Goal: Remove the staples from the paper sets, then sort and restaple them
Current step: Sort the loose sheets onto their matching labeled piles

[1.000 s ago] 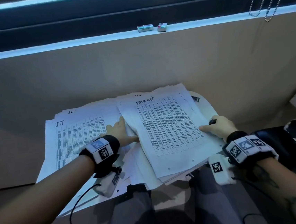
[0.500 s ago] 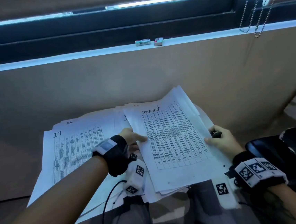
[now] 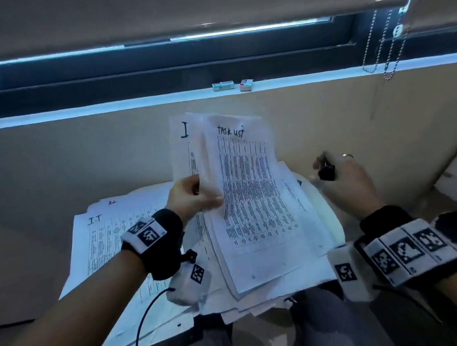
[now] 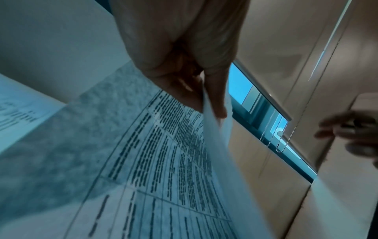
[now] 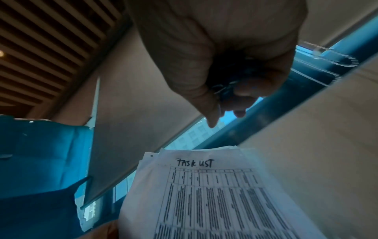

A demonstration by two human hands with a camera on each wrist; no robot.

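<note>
My left hand [image 3: 196, 197] pinches the left edge of a paper set headed "TASK LIST" [image 3: 247, 187], thumb on top, and holds it raised and tilted up off the pile. The same set shows in the right wrist view [image 5: 214, 194], and from below in the left wrist view [image 4: 155, 153], where my left fingers [image 4: 214, 97] clamp its edge. My right hand [image 3: 339, 179] hovers to the right of the set, apart from it, curled around a small black staple remover [image 3: 326, 173]. In the right wrist view the remover [image 5: 227, 84] sits in the palm.
More printed sheets, one marked "I.T" [image 3: 108, 240], lie spread on a small white table [image 3: 329, 219] over my lap. A beige wall rises close behind. Two small boxes [image 3: 231, 85] sit on the window ledge. Blind chains [image 3: 385, 46] hang at upper right.
My left hand has gone from resting beside the TASK LIST set to gripping its edge and lifting it upright. My right hand let go of the set's right edge and rose with the remover.
</note>
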